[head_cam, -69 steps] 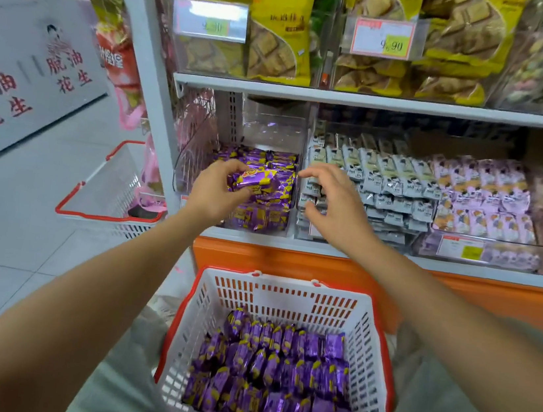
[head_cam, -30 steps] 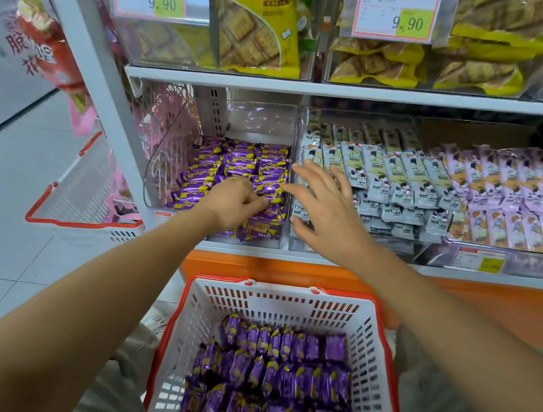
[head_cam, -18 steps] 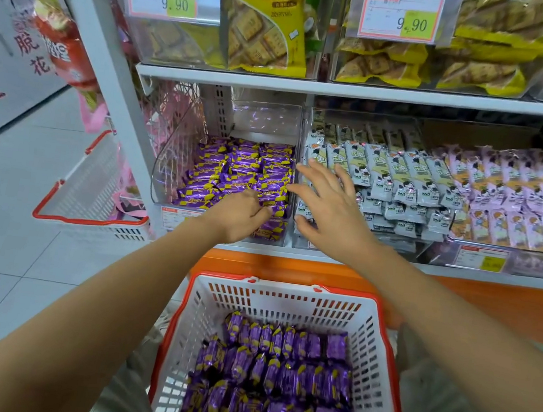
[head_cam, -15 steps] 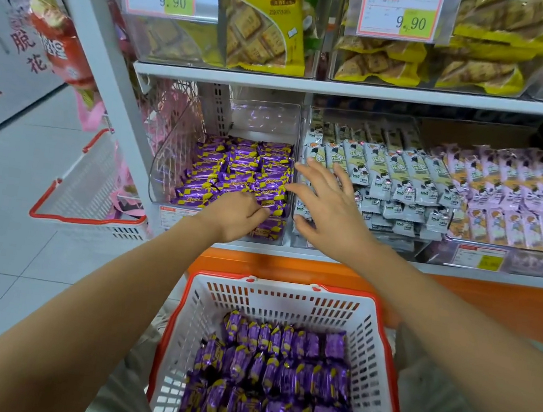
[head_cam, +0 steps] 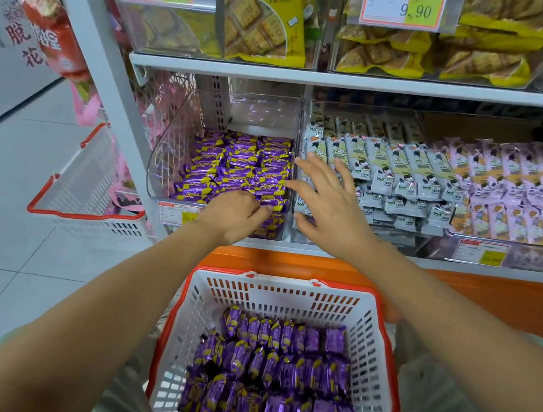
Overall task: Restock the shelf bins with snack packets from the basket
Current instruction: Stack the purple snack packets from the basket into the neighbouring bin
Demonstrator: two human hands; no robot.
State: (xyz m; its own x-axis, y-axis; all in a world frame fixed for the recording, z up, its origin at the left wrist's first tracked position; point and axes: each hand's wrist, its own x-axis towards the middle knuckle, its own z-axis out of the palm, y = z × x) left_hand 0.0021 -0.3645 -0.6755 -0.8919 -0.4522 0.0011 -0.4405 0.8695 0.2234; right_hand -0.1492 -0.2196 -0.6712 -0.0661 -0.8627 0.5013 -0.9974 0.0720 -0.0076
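Since two seconds ago the left hand (head_cam: 232, 214) has dropped to the front edge of the one clear bin (head_cam: 265, 111). Its fingers curl over purple packets (head_cam: 241, 163) stacked in three columns; I cannot tell whether it grips one. At its 3 o'clock the right hand (head_cam: 328, 206) is spread wide and empty. At 6 o'clock, one basket (head_cam: 285, 297) holds three more rows.

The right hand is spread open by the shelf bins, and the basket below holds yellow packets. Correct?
No. The head view shows the basket holding purple packets, not yellow. The right hand is indeed spread open by the shelf bins.
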